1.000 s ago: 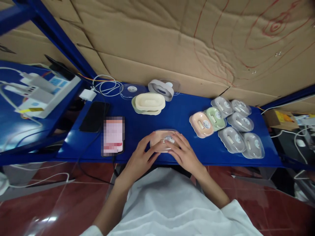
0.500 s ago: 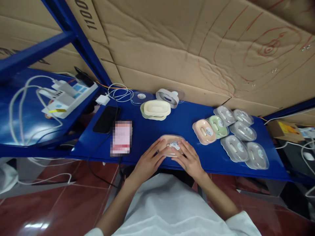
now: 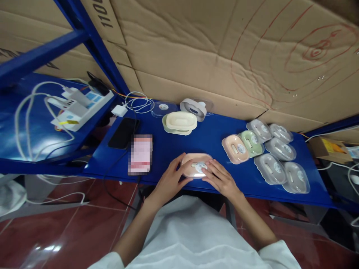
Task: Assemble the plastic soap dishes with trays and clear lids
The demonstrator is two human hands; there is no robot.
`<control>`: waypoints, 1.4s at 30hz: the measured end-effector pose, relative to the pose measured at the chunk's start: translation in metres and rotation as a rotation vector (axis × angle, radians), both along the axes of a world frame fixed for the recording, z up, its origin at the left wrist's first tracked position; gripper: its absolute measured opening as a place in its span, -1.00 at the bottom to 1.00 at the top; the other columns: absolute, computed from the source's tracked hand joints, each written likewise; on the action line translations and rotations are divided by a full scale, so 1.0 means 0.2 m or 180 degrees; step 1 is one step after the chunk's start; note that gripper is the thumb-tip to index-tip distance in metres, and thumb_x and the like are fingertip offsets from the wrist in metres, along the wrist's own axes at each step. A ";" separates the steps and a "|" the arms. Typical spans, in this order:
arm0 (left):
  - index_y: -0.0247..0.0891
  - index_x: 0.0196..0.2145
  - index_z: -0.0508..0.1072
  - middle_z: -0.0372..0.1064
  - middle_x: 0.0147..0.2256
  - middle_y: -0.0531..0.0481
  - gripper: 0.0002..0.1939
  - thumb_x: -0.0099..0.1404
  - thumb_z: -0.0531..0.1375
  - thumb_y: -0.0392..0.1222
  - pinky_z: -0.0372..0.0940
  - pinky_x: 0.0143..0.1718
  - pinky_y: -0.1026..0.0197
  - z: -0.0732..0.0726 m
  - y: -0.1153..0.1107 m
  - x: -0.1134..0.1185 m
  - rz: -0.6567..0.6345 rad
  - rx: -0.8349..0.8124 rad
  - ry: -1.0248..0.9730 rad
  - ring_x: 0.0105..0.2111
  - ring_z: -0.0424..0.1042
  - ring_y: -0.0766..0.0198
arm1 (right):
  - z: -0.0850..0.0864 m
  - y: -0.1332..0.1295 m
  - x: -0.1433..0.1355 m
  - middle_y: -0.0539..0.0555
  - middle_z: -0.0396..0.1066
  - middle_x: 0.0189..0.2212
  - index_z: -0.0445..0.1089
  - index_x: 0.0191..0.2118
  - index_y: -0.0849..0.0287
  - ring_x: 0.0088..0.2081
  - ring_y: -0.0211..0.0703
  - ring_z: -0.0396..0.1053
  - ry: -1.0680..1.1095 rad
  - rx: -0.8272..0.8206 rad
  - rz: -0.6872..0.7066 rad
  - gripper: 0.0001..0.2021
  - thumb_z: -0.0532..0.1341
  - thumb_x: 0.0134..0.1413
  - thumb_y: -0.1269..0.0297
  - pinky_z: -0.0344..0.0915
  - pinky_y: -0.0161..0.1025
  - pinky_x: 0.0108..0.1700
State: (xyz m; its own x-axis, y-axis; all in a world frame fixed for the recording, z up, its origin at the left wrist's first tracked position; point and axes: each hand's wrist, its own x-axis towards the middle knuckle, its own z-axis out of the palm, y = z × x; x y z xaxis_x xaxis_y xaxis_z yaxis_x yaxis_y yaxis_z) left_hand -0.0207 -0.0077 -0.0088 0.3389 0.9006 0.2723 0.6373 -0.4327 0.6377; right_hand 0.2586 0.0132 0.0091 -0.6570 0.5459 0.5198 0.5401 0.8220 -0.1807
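Note:
A peach soap box [image 3: 190, 170] with a clear lid and a round white label lies at the table's front edge between my two hands. My left hand [image 3: 171, 179] grips its left end, fingers along the far side and thumb at the near side. My right hand [image 3: 223, 179] holds the right end, its fingertips on the lid beside the label. To the right stand another peach soap box [image 3: 235, 149], a green soap box [image 3: 252, 144] and several grey soap boxes [image 3: 269, 170], all lidded.
Behind are a cream tray [image 3: 181, 121] on a pale green base, a grey box part [image 3: 193, 108] and a clear lid [image 3: 164, 108]. Left lie a black phone [image 3: 122, 132], a blurred-out screen device [image 3: 140, 155], a coiled white cable [image 3: 138, 102] and a power strip [image 3: 81, 110]. Cardboard [image 3: 196, 48] walls the back.
My thumbs and fingers have drawn apart from the middle of the lid toward its ends, so the label shows more fully. The view has shifted slightly.

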 end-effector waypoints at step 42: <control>-0.14 0.21 0.49 0.37 0.35 -0.19 -0.68 0.55 0.18 -0.19 0.16 0.40 -0.38 0.01 -0.01 0.01 0.0140 0.0728 0.0885 0.36 0.35 -0.13 | 0.22 0.41 -0.30 0.18 0.54 0.17 0.44 0.26 0.15 0.26 -0.04 0.39 -0.0203 -0.0758 0.0177 -0.64 0.04 0.53 0.37 0.28 -0.04 0.28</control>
State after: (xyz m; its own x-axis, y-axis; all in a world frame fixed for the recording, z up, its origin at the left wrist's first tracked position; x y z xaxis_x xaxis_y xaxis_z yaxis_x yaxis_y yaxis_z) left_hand -0.0184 -0.0094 -0.0078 0.3907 0.8423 0.3713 0.7940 -0.5124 0.3271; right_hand 0.1994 0.0962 0.0532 -0.7168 0.6102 0.3375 0.5118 0.7891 -0.3397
